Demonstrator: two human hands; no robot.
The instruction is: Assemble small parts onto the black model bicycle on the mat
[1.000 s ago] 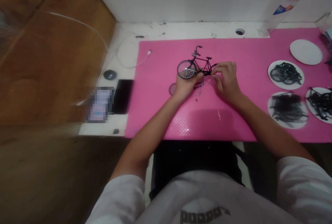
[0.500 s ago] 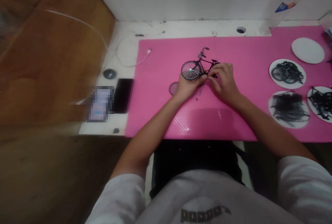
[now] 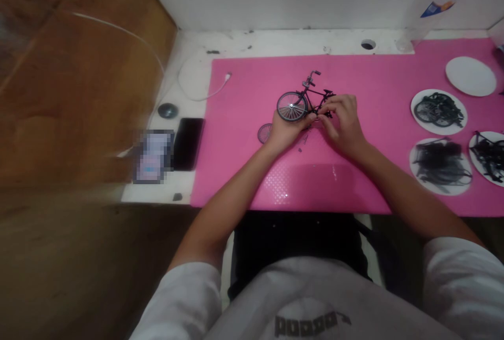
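A small black model bicycle (image 3: 311, 92) is held above the pink mat (image 3: 236, 172), its spoked front wheel at the left and handlebar up. My left hand (image 3: 285, 131) grips it from below, partly hidden behind the wheel. The fingers of my right hand (image 3: 342, 119) are pinched at the rear lower part of the frame, where no rear wheel shows. On the mat beside my left hand lies a loose spoked wheel (image 3: 264, 133), partly covered by the hand. A few tiny dark parts (image 3: 300, 149) lie just below the hands.
At the right are white plates with black bicycle parts (image 3: 439, 112), (image 3: 440, 166), (image 3: 488, 156) and a bare white plate (image 3: 471, 76). A clear bottle (image 3: 437, 9) stands behind. Left are a dark phone (image 3: 188, 144), a blurred-out device (image 3: 153, 156), a round black object (image 3: 168, 110) and a white cable (image 3: 212, 94).
The whole view has shifted slightly. Both hands stay at the bicycle, with the right fingers in nearly the same pinch.
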